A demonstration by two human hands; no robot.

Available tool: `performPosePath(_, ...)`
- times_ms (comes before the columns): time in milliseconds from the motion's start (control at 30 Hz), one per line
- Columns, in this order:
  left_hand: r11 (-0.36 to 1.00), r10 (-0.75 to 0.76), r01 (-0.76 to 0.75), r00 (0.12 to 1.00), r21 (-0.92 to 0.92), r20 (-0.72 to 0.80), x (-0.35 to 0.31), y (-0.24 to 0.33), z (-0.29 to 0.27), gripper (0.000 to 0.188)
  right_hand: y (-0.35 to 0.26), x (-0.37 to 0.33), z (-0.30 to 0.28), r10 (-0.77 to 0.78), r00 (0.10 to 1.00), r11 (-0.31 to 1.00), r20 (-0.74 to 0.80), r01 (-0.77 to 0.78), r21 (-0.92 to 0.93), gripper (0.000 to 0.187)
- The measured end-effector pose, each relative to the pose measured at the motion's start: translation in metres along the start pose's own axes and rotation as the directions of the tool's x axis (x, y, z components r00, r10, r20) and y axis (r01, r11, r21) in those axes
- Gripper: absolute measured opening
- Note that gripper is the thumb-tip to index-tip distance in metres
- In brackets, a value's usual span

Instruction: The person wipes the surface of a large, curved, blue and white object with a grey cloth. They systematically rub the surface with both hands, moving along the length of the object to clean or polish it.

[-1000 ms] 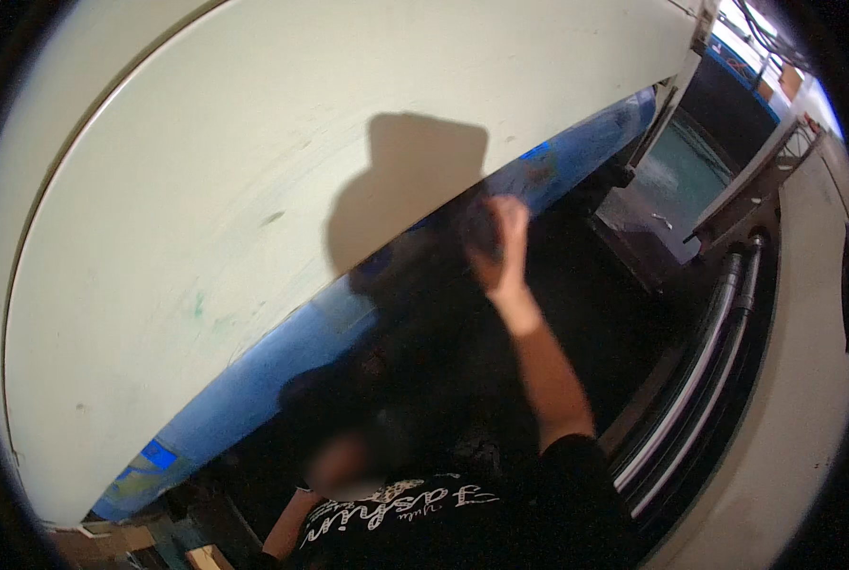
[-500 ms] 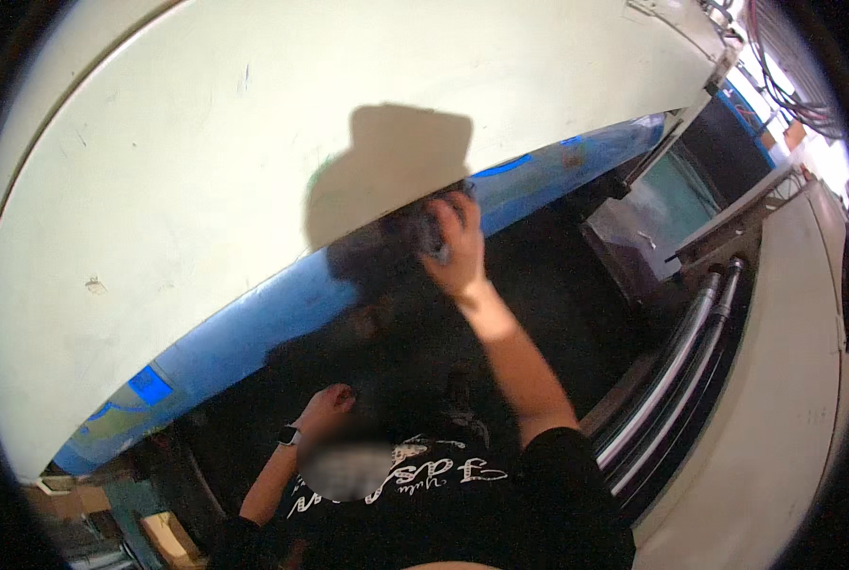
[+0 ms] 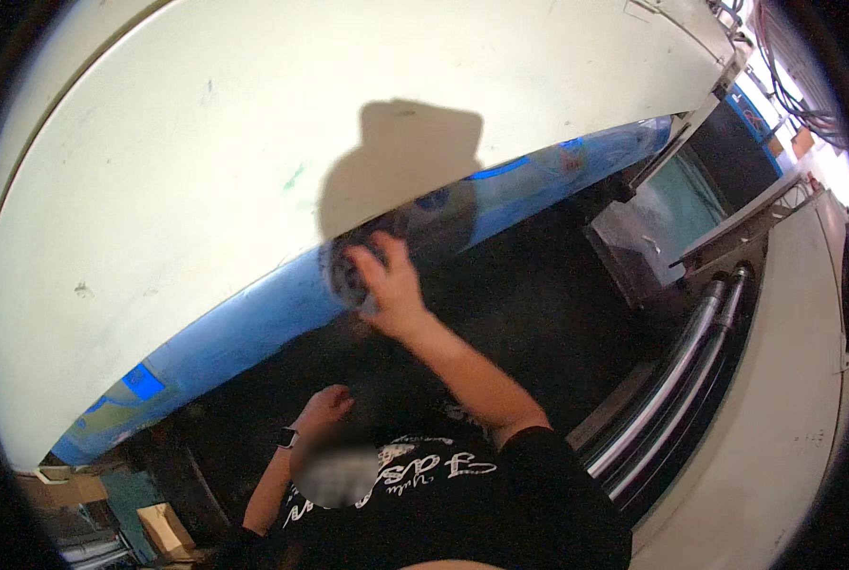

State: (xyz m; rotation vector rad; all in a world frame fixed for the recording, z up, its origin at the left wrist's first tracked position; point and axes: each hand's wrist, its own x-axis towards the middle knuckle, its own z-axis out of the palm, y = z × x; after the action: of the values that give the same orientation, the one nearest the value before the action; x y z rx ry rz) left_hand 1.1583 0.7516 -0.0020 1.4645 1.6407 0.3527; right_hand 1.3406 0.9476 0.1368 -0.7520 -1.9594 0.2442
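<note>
The right hand (image 3: pixel 396 290) has moved left and lower along the blue roller (image 3: pixel 253 313), bringing the dark wad (image 3: pixel 346 278) with it. Its fingers curl over the wad, which sits under the fingertips on the hand's left, against the roller. The left hand (image 3: pixel 326 406) is lower, near the shirt (image 3: pixel 529 494); I cannot tell whether it grips anything.

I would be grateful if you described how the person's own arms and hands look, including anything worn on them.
The left hand and right hand show no gloves. A squarish watch with a dark face and light rim sits on the left wrist. The short sleeves belong to a black T-shirt with white script-style lettering.
</note>
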Motion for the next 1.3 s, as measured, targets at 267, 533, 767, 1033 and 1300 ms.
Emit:
performPosePath(267, 0.993, 0.019, -0.001, 0.989, 0.121, -0.148, -0.017, -0.052, 0.027, 0.03, 0.214, 0.033, -0.165, 0.343, 0.655, 0.855, -0.673, -0.514, -0.064, 0.054)
performPosePath(533, 0.854, 0.419, -0.356, 0.903, 0.38, -0.093, 0.038, 0.004, 0.007, 0.029, 0.035, -0.006, -0.021, 0.033, 0.999, 0.997, 0.005, -0.032, -0.067, 0.06)
performPosePath(767, 0.985, 0.147, -0.126, 0.969, 0.115, -0.196, -0.017, -0.021, 0.011, 0.028, 0.206, 0.035, -0.157, 0.272, 0.78, 0.887, -0.563, -0.431, -0.167, 0.056)
performPosePath(1033, 0.936, 0.268, -0.236, 0.959, 0.26, -0.095, 0.025, 0.032, -0.001, 0.027, 0.013, -0.003, 0.015, 0.509, 0.859, 0.756, -0.061, -0.412, 0.509, 0.048)
performPosePath(1300, 0.962, 0.164, -0.121, 0.972, 0.246, -0.166, -0.02, -0.023, 0.003, 0.024, 0.212, 0.04, -0.179, 0.24, 0.826, 0.85, -0.51, -0.433, -0.299, 0.055)
